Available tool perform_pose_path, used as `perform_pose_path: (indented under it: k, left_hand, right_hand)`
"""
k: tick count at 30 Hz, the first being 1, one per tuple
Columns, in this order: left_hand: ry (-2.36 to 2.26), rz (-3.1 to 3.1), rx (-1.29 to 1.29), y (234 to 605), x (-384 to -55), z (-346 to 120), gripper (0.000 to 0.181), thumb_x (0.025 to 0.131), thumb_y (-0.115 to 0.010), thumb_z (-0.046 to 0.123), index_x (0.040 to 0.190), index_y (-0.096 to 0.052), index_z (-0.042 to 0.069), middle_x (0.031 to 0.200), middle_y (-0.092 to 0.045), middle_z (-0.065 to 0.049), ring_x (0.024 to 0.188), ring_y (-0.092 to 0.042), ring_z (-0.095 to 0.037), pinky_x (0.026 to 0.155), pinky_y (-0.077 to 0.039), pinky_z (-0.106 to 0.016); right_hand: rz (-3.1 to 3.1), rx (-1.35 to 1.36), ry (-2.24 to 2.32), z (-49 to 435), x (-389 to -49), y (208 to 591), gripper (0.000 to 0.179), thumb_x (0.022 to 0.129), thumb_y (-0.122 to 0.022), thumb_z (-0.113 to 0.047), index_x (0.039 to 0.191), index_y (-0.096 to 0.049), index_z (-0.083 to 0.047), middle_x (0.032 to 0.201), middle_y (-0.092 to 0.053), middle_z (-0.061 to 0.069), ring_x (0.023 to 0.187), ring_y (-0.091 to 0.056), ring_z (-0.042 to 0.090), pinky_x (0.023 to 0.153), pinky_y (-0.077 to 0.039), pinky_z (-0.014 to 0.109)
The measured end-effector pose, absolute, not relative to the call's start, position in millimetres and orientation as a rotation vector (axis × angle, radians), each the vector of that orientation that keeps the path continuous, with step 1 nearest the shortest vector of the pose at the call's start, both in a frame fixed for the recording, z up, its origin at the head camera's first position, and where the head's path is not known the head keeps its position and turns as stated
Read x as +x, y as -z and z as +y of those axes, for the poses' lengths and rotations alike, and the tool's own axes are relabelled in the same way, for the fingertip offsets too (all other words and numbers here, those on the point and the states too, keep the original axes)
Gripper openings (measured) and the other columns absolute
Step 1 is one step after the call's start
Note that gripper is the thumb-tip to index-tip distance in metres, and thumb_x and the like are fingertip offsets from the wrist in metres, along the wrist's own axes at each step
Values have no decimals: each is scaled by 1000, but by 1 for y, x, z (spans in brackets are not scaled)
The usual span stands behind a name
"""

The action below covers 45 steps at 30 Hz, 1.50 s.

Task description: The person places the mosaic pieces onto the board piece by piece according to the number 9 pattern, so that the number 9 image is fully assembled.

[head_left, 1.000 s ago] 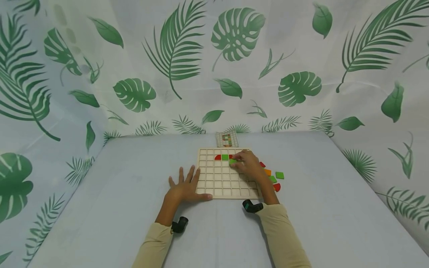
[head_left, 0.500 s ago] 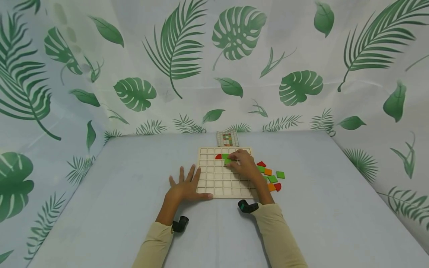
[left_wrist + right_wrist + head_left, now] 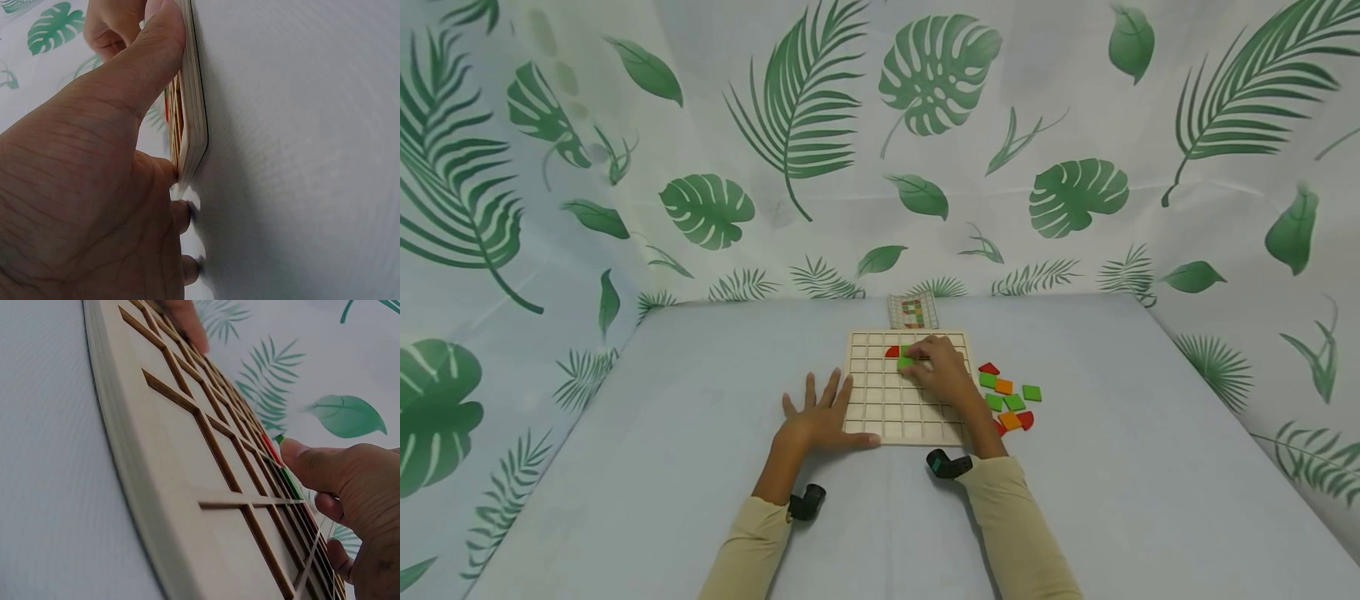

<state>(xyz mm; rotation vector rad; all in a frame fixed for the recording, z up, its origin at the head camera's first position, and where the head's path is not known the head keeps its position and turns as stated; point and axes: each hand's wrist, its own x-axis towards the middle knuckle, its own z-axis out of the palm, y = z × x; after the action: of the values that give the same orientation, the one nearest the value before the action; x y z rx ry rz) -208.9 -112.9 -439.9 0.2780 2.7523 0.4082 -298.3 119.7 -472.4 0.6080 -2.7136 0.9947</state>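
A wooden grid board (image 3: 895, 408) lies on the table. My left hand (image 3: 816, 425) spreads over its front left corner, fingers straight, with the thumb (image 3: 164, 37) against the front edge in the left wrist view. Between thumb and fingertips, my right hand (image 3: 947, 371) pinches a green square tile (image 3: 904, 364) above the board; only its corner (image 3: 279, 438) shows in the right wrist view. In an upper row sit a red rounded tile (image 3: 892, 352) and a green tile (image 3: 289, 484). The right fingers partly cover that row in the head view.
Loose green, orange and red tiles (image 3: 1014, 402) lie beside the board's right edge, some touching or overlapping. Behind the board is a pattern card (image 3: 913, 312) with a coloured figure on a grid. A leaf-printed cloth (image 3: 820, 200) rises behind the table.
Holding the green tile, my right hand has shifted left over the board, and more loose tiles show beside its wrist. My left hand has stayed at the corner.
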Motion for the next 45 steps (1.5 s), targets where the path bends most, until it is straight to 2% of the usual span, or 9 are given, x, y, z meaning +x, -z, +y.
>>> perform_pose_path:
  k: [7, 12, 24, 38, 45]
  left_hand:
    - [-381, 2762, 272, 442, -209, -112, 110, 79, -61, 74, 158, -13, 15, 166, -4, -9, 150, 4, -47, 109, -7, -76]
    - [-362, 2766, 272, 442, -209, -111, 110, 79, -60, 74, 159, -13, 15, 166, -4, -10, 149, 3, -47, 108, -8, -77]
    - [-369, 2755, 261, 442, -210, -110, 110, 78, -59, 75, 159, -12, 17, 166, -2, -8, 149, 6, -47, 108, -7, -77]
    - [-378, 2757, 252, 442, -210, -112, 111, 78, -60, 75, 159, -13, 16, 166, -4, -9, 150, 4, -46, 108, -6, -76]
    - [-393, 2743, 243, 456, -218, -114, 116, 74, -58, 81, 159, -5, 21, 166, 5, -4, 149, 13, -44, 109, 0, -76]
  right_hand:
    - [-2744, 555, -994, 112, -297, 470, 27, 86, -76, -29, 106, -74, -11, 107, -68, 8, 105, -54, 29, 82, -40, 55]
    - [-2783, 482, -972, 107, -297, 470, 27, 87, -75, -33, 107, -74, -15, 109, -67, 4, 106, -53, 27, 80, -37, 55]
    - [-2830, 369, -922, 98, -298, 471, 26, 86, -75, -36, 104, -75, -18, 108, -68, 3, 110, -53, 28, 86, -33, 61]
    - [-2854, 348, -922, 95, -299, 471, 27, 84, -77, -37, 103, -76, -18, 109, -67, 2, 110, -52, 28, 88, -32, 61]
    - [-2832, 367, -932, 96, -300, 473, 23, 85, -76, -35, 102, -76, -20, 108, -67, 1, 109, -52, 28, 86, -31, 61]
